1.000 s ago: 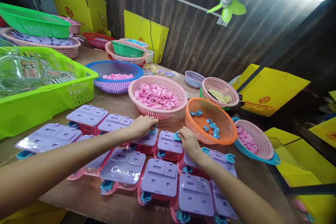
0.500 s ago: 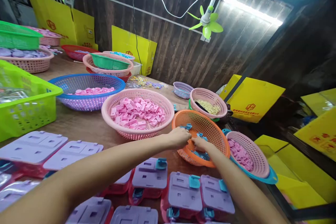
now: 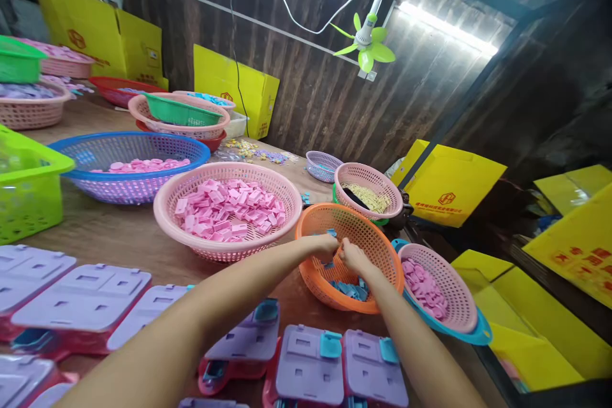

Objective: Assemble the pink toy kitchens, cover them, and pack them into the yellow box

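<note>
1. Currently, the left hand (image 3: 326,247) is inside the orange basket, its fingers curled and pointing down; whether they have hold of a piece cannot be told.
2. The right hand (image 3: 354,257) is just beside it, fingers bent inward; how tightly they are closed, and on what, is too small to tell.
3. Blue pieces (image 3: 351,290) lie in the orange basket (image 3: 377,242), a cluster of them toward its near side, below the right hand.
4. Both forearms cross the near part of the rim. The basket's far right wall is bare, with some room inside between it and the right hand.
5. Around that rim, space is tight: the pink basket (image 3: 165,220) of pink pieces is close on the left, another pink basket (image 3: 461,284) on the right. A strip of table (image 3: 289,306) shows between the orange basket and the purple-lidded boxes (image 3: 310,366); more bare wood lies to the left.
6. A second ago the hands were at the lids' far edges; now both are in the orange basket. Compared with half a second ago, the view has shifted slightly right.
</note>
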Motion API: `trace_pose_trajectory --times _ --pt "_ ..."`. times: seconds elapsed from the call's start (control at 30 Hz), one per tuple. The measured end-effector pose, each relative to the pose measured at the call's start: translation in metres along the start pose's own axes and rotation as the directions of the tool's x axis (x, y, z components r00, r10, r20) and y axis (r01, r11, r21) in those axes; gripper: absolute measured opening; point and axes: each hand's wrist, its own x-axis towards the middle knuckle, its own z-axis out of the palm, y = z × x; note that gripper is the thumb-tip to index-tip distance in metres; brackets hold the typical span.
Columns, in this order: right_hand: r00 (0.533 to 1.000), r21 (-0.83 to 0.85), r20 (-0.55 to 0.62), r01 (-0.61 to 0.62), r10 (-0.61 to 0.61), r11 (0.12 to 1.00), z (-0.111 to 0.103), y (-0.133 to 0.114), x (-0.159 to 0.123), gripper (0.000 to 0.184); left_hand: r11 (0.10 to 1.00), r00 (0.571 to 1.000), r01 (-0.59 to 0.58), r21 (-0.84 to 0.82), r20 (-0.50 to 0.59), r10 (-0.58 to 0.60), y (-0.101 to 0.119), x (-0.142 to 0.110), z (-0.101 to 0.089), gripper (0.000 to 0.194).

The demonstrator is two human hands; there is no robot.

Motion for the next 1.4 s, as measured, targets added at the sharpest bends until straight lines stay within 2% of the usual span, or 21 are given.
trace_pose_trajectory --times 0.07,0.13,0.2,0.27,0.33,0.43,0.53,0.63,0.73,0.8,0.87,0.93,1.07,1.13,1.23,1.4 --pt "0.999 0.011 -0.005 -0.044 0.044 0.999 -0.015 -0.012 0.003 0.023 1.000 1.000 0.011 0.007 0.014 -0.011 0.009 -0.017 -0.020 0.022" --pt "0.997 0.035 -0.030 -0.065 0.066 0.997 -0.035 -0.028 0.004 0.022 1.000 1.000 0.014 -0.017 0.016 -0.013 0.019 -0.042 -0.039 0.030" --pt "0.998 0.078 -0.054 -0.033 0.038 0.996 -0.053 -0.048 0.000 0.024 0.992 0.998 -0.016 -0.125 0.052 0.023 0.028 -0.077 -0.055 0.039" --pt "0.998 0.127 -0.051 0.041 -0.035 0.991 -0.068 -0.072 -0.010 0.023 0.961 0.993 -0.063 -0.269 0.075 0.086 0.034 -0.120 -0.071 0.035" --pt "0.992 0.204 -0.031 0.129 -0.126 0.970 -0.077 -0.099 -0.024 0.020 0.923 0.995 -0.078 -0.377 0.030 0.096 0.035 -0.167 -0.087 0.026" --pt "0.966 0.389 0.035 0.224 -0.257 0.893 -0.078 -0.143 -0.051 0.023 0.881 0.989 -0.015 -0.473 -0.136 -0.056 0.029 -0.239 -0.112 0.020" --pt "0.935 0.527 0.076 0.258 -0.348 0.810 -0.067 -0.190 -0.078 0.029 0.847 0.925 0.026 -0.530 -0.309 -0.222 0.011 -0.309 -0.135 0.029" --pt "0.910 0.628 0.099 0.256 -0.402 0.735 -0.042 -0.241 -0.095 0.030 0.885 0.825 0.128 -0.447 -0.447 -0.345 -0.017 -0.371 -0.151 0.036" --pt "0.902 0.693 0.224 0.118 -0.369 0.711 -0.011 -0.291 -0.099 0.028 0.888 0.706 0.316 -0.335 -0.542 -0.456 -0.047 -0.423 -0.156 0.036" --pt "0.898 0.696 0.321 -0.009 -0.300 0.718 0.008 -0.322 -0.096 0.029 0.878 0.662 0.377 -0.296 -0.576 -0.479 -0.064 -0.449 -0.157 0.037" --pt "0.890 0.703 0.361 -0.065 -0.277 0.708 0.022 -0.350 -0.090 0.036 0.881 0.650 0.388 -0.270 -0.598 -0.470 -0.077 -0.468 -0.158 0.035" --pt "0.884 0.720 0.353 -0.047 -0.306 0.692 0.034 -0.374 -0.086 0.038 0.884 0.637 0.407 -0.229 -0.623 -0.454 -0.087 -0.479 -0.160 0.032" --pt "0.877 0.704 0.338 0.005 -0.341 0.711 0.060 -0.404 -0.077 0.029 0.888 0.617 0.448 -0.103 -0.683 -0.391 -0.108 -0.483 -0.167 0.020" --pt "0.889 0.671 0.324 0.026 -0.324 0.741 0.075 -0.410 -0.072 0.026 0.891 0.631 0.451 -0.043 -0.691 -0.353 -0.119 -0.479 -0.169 0.016" --pt "0.915 0.615 0.280 0.062 -0.292 0.786 0.093 -0.409 -0.063 0.024 0.899 0.674 0.438 0.018 -0.667 -0.316 -0.132 -0.472 -0.169 0.015" --pt "0.930 0.546 0.206 0.149 -0.304 0.825 0.106 -0.405 -0.059 0.025 0.906 0.749 0.415 0.080 -0.596 -0.290 -0.142 -0.470 -0.171 0.013"
